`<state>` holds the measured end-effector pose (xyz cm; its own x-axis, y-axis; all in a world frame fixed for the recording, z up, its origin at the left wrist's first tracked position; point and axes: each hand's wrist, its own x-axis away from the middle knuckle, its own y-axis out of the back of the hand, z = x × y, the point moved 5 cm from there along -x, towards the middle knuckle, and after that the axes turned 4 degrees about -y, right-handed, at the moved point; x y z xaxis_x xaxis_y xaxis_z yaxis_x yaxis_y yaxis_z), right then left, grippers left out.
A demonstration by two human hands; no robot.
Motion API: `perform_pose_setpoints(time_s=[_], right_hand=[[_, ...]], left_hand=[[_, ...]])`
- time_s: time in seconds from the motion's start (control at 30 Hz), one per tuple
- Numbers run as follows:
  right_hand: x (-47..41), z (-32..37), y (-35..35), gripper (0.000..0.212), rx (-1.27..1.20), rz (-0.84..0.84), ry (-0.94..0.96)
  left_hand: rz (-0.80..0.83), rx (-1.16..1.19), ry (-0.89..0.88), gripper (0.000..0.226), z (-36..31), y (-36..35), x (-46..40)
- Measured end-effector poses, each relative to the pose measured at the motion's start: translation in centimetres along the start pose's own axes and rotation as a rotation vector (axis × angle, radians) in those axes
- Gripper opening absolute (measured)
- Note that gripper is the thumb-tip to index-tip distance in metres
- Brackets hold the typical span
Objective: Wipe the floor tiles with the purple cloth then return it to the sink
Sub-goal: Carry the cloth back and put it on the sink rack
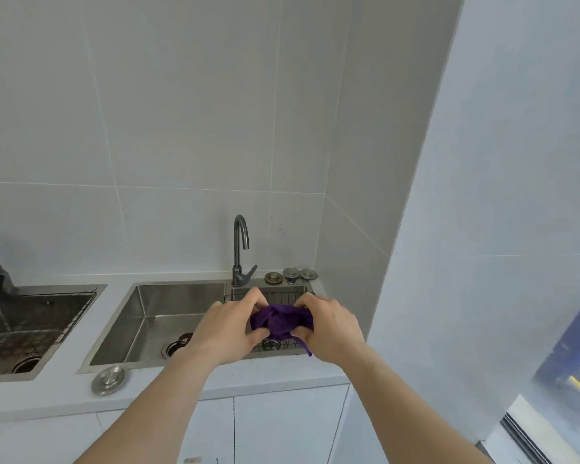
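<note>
A purple cloth (280, 321) is bunched into a ball between my two hands, above the right part of the steel sink (141, 316). My left hand (226, 326) grips its left side and my right hand (332, 326) grips its right side. A loose purple corner hangs down below my right hand. Under the cloth a wire rack (283, 298) sits in the sink's right compartment. The floor tiles are out of view.
A dark tap (241, 249) stands behind the sink, with three metal drain plugs (291, 275) to its right. A round steel lid (110, 380) lies on the white counter. A second sink (31, 329) is at the left. A wall rises at the right.
</note>
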<state>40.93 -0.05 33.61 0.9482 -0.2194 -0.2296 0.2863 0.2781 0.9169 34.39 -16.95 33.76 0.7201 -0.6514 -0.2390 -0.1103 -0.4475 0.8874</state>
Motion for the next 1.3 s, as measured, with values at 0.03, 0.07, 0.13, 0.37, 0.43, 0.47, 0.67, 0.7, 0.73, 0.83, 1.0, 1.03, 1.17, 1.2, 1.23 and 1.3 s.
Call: perform_pose_setpoints(time_s=[0.03,0.07,0.13,0.37,0.43,0.47,0.67,0.7,0.73,0.83,1.0,1.03,1.17,1.2,1.23,1.3], right_hand=[[-0.9,0.4,-0.4,0.036,0.002,-0.002,-0.001],[-1.7,0.7,-0.8,0.036,0.005,-0.003,0.001],[-3.1,1.2,-1.6,0.036,0.007,0.000,-0.001],[-8.8,0.3,-4.9,0.039,-0.008,0.037,-0.004],[-10.8,-0.4,-6.3,0.040,-0.010,0.057,-0.002],[-11.9,-0.9,-7.0,0.040,-0.012,0.065,-0.002],[-19.9,-5.2,-12.1,0.040,-0.053,0.127,-0.019],[-21.4,-6.0,-13.0,0.039,-0.058,0.140,-0.022],[-22.9,-6.9,-13.9,0.039,-0.060,0.153,-0.023],[-27.4,-9.5,-16.6,0.039,-0.076,0.198,-0.036],[-33.3,-13.3,-21.7,0.040,-0.142,0.274,-0.050],[-34.1,-13.9,-22.7,0.040,-0.153,0.290,-0.045],[-36.7,-16.3,-27.0,0.040,-0.183,0.368,-0.040],[-37.2,-16.8,-28.0,0.038,-0.193,0.384,-0.049],[-37.6,-17.4,-29.0,0.037,-0.201,0.397,-0.060],[-38.4,-18.2,-30.8,0.034,-0.197,0.410,-0.073]], left_hand=[[-0.006,-0.002,0.004,0.031,0.9,0.2,-0.5],[-0.007,-0.001,0.007,0.030,1.7,0.3,-1.0],[-0.014,-0.001,0.009,0.029,3.0,0.4,-1.9],[0.017,0.005,0.031,0.029,7.3,-1.3,-6.6],[0.024,0.006,0.042,0.029,8.7,-2.3,-8.4],[0.028,0.000,0.048,0.029,9.4,-2.9,-9.4],[0.074,-0.001,0.100,0.033,13.9,-7.6,-17.1],[0.081,-0.008,0.109,0.033,14.8,-8.5,-18.6],[0.089,-0.019,0.117,0.033,15.6,-9.4,-20.1],[0.106,-0.060,0.144,0.034,17.9,-12.2,-24.5],[0.162,-0.065,0.199,0.033,22.1,-16.8,-30.4],[0.170,-0.068,0.210,0.033,23.0,-17.7,-31.2],[0.225,-0.077,0.264,0.031,26.4,-21.7,-33.0],[0.243,-0.077,0.271,0.030,27.2,-22.6,-33.2],[0.260,-0.077,0.275,0.030,27.8,-23.6,-33.4],[0.284,-0.071,0.280,0.030,28.9,-25.4,-33.8]])
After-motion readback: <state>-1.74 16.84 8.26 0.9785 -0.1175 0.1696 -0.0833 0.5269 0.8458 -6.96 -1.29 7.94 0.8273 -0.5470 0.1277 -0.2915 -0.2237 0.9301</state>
